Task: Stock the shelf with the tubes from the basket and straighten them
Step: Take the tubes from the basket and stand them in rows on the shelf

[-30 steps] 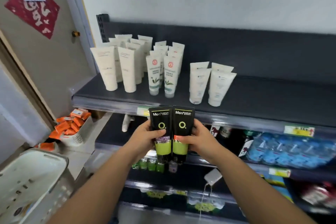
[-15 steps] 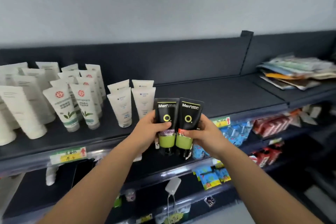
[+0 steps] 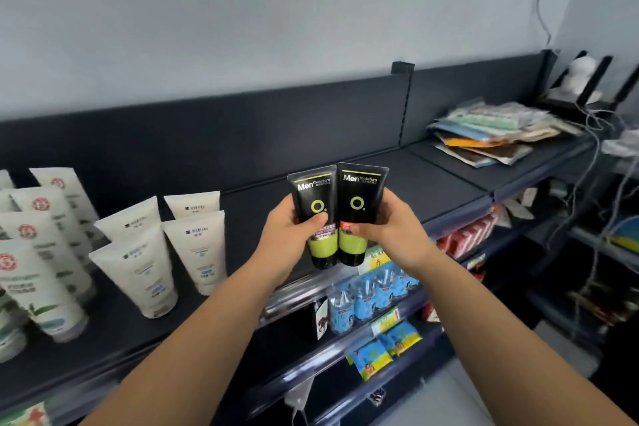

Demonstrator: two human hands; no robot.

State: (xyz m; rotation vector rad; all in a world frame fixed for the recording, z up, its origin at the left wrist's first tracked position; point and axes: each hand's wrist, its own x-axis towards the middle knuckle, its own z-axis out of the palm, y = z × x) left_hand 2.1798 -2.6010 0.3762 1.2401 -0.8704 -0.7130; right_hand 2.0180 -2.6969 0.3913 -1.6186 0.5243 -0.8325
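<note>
Two black-and-green tubes stand cap-down, side by side, in front of the dark top shelf (image 3: 408,180). My left hand (image 3: 288,239) grips the left tube (image 3: 316,218) and my right hand (image 3: 394,232) grips the right tube (image 3: 358,214). Both tubes hang above the shelf's front edge, to the right of the stocked white tubes (image 3: 166,252). More white tubes with red logos (image 3: 38,252) stand further left. The basket is out of view.
A heap of flat packets (image 3: 491,135) lies on the top shelf at the right. Blue packs (image 3: 373,290) and red boxes (image 3: 466,235) fill the lower shelves. Cables (image 3: 598,149) hang at the far right. Bare shelf lies between the white tubes and the packets.
My view has swung further right along the shelf. Both hands have carried the two tubes right and up, closer to the top shelf.
</note>
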